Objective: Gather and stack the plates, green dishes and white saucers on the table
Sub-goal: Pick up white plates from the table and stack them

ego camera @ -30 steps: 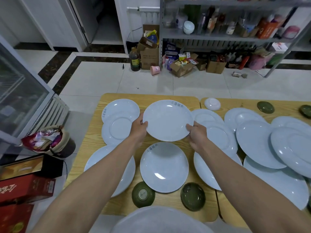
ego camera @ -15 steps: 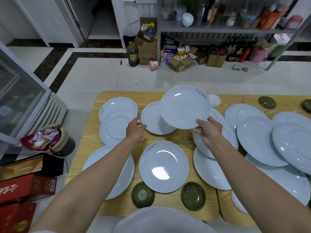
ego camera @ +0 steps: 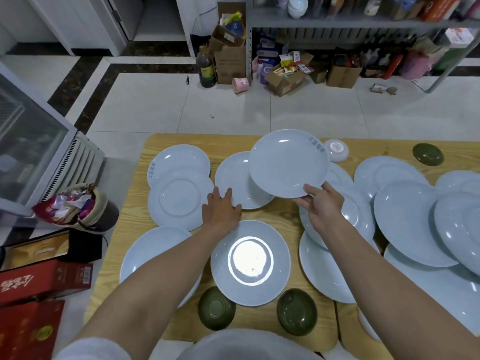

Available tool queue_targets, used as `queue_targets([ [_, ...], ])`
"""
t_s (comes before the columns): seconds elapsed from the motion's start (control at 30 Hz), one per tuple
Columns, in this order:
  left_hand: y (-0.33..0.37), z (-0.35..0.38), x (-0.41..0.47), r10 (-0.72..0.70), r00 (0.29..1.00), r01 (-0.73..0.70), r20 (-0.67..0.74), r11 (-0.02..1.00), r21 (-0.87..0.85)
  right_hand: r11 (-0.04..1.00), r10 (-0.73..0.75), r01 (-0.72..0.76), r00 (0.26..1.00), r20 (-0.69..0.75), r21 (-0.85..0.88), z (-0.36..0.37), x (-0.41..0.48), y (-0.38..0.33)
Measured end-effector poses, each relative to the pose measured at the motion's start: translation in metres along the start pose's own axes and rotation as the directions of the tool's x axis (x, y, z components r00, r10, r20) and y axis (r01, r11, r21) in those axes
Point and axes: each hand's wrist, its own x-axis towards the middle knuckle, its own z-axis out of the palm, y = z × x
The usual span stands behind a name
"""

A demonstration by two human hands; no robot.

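My right hand pinches the near rim of a pale blue plate and holds it tilted above the wooden table. My left hand lies with straight fingers on the near edge of a second plate that rests on the table. Several more pale blue plates lie around, among them one with a bright glare in front of me. Two green dishes sit at the near edge, a third green dish at the far right. A white saucer lies upside down at the back.
Overlapping plates crowd the right side of the table. Left of the table stand a full waste bin, red boxes and a glass-fronted cabinet. Cardboard boxes, a dark bottle and shelving line the far wall.
My right hand has lifted the plate off the one beneath it and carried it up and right. My left hand let go and now rests on the lower plate's edge.
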Motion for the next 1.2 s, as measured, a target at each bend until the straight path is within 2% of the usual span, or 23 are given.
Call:
queue_targets([
  [0.2, 0.009, 0.014, 0.009, -0.083, 0.996, 0.085, 0.026, 0.991, -0.108, 1.000, 0.021, -0.021, 1.000, -0.001, 0.000, -0.003, 0.012, -0.001],
  [0.37, 0.016, 0.021, 0.019, -0.187, 0.982, 0.184, 0.034, 0.888, -0.422, 0.999, 0.033, -0.034, 0.999, 0.023, 0.014, -0.007, 0.018, 0.001],
  [0.47, 0.019, 0.022, 0.024, -0.304, 0.953, 0.238, 0.018, 0.707, -0.666, 0.999, 0.046, -0.046, 0.999, 0.018, 0.012, -0.008, 0.021, 0.002],
  [0.57, 0.020, 0.024, 0.026, -0.420, 0.900, 0.304, 0.115, 0.414, -0.858, 0.998, 0.060, -0.060, 0.998, 0.015, 0.008, -0.009, 0.021, 0.003],
  [0.63, 0.021, 0.024, 0.026, -0.472, 0.862, 0.317, 0.186, 0.215, -0.924, 0.998, 0.065, -0.065, 0.998, 0.019, 0.010, -0.010, 0.019, 0.003],
  [0.67, 0.022, 0.023, 0.025, -0.492, 0.848, 0.305, 0.198, 0.146, -0.941, 0.998, 0.065, -0.065, 0.998, 0.023, 0.009, -0.010, 0.018, 0.002],
  [0.9, 0.025, 0.000, 0.002, -0.521, 0.836, 0.112, 0.171, -0.143, -0.983, 0.999, 0.037, -0.038, 0.997, 0.062, 0.021, -0.006, 0.004, -0.005],
  [1.2, 0.006, -0.021, -0.054, -0.495, 0.864, -0.054, 0.090, -0.270, -0.961, 1.000, -0.001, -0.003, 0.989, 0.149, 0.025, 0.009, -0.030, -0.001],
])
